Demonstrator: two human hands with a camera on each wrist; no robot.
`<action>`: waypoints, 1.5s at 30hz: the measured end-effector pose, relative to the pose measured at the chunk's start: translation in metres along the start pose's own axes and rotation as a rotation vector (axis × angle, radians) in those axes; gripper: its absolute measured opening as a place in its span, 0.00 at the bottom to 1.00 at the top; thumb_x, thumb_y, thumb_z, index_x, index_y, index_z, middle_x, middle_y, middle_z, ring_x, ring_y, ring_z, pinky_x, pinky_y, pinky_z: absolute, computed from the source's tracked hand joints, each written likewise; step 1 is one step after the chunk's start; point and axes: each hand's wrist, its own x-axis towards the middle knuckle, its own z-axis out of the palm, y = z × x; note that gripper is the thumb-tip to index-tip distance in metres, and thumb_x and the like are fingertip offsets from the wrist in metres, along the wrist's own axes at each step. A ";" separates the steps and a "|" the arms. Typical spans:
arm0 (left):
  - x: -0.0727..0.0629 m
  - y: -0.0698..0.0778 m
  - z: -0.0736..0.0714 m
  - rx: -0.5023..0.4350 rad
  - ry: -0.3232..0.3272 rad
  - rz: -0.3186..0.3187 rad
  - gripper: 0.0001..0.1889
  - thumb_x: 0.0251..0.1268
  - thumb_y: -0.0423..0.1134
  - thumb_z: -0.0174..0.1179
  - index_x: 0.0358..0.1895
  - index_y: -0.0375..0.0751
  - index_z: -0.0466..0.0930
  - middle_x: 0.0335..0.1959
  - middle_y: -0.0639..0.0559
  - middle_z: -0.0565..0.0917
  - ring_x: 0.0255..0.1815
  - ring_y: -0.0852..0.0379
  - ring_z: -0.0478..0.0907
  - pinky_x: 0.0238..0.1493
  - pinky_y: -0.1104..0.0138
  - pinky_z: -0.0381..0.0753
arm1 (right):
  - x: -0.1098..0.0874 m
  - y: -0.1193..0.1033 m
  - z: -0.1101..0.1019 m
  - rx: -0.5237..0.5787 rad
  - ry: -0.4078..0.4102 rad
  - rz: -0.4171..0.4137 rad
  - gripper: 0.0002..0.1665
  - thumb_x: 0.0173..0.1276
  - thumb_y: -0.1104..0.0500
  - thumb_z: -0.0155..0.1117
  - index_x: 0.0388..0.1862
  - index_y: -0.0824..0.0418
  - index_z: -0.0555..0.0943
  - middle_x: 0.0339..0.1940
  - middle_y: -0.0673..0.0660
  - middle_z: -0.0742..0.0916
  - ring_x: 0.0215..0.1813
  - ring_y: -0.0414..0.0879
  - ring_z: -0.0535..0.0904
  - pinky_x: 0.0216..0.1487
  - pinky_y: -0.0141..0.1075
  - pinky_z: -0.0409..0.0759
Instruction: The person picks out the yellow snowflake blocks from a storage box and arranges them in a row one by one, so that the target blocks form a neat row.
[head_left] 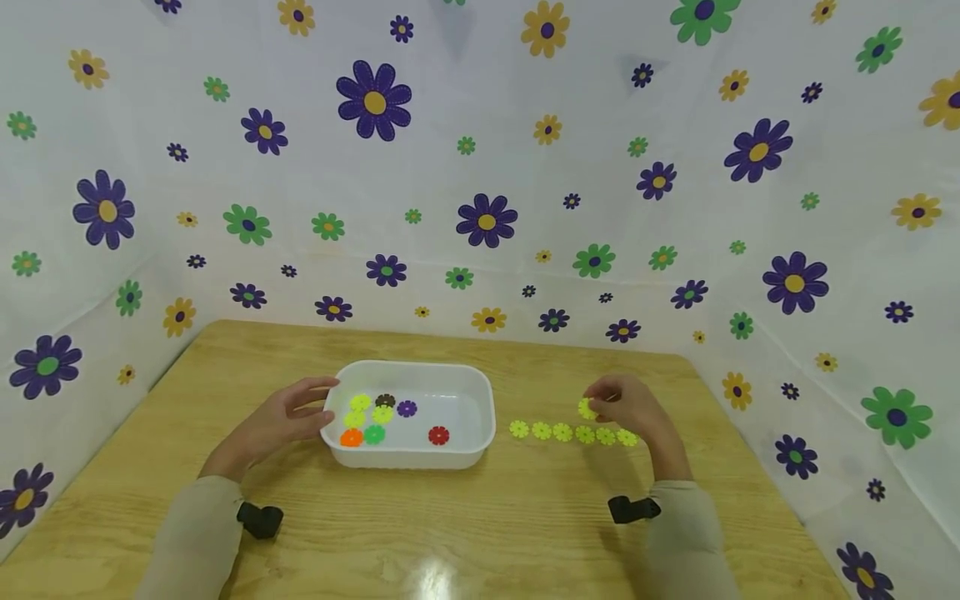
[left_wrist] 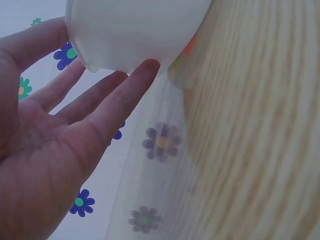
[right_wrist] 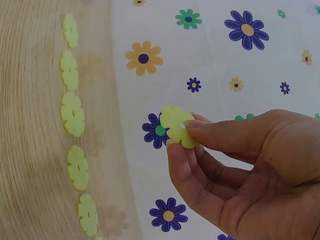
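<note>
My left hand (head_left: 281,421) rests at the left end of a white plastic tray (head_left: 420,459), its nearly straight fingertips touching the tray's wall (left_wrist: 135,30). Inside lie several flower-shaped plastic discs: yellow ones, an orange disc (head_left: 351,437), a green disc (head_left: 374,434), a brown disc (head_left: 385,401), a purple disc (head_left: 407,408) and a red disc (head_left: 438,435). To the right of the tray, my right hand (head_left: 630,408) pinches a yellow flower-shaped disc (right_wrist: 175,122) between thumb and fingers. It is held above a row of several yellow discs (head_left: 562,432) lying on the table.
The wooden table (head_left: 450,517) has a white cloth (head_left: 450,167) with printed flowers standing behind it and at both sides. Each sleeve has a black wrist device, the left one (head_left: 260,520) and the right one (head_left: 633,509).
</note>
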 end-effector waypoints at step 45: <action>0.000 0.001 0.000 0.001 -0.002 0.006 0.35 0.76 0.46 0.60 0.81 0.45 0.58 0.83 0.33 0.57 0.78 0.25 0.61 0.66 0.45 0.82 | -0.008 0.060 -0.026 0.067 0.076 0.186 0.12 0.74 0.68 0.62 0.51 0.77 0.81 0.42 0.67 0.87 0.39 0.49 0.86 0.44 0.42 0.91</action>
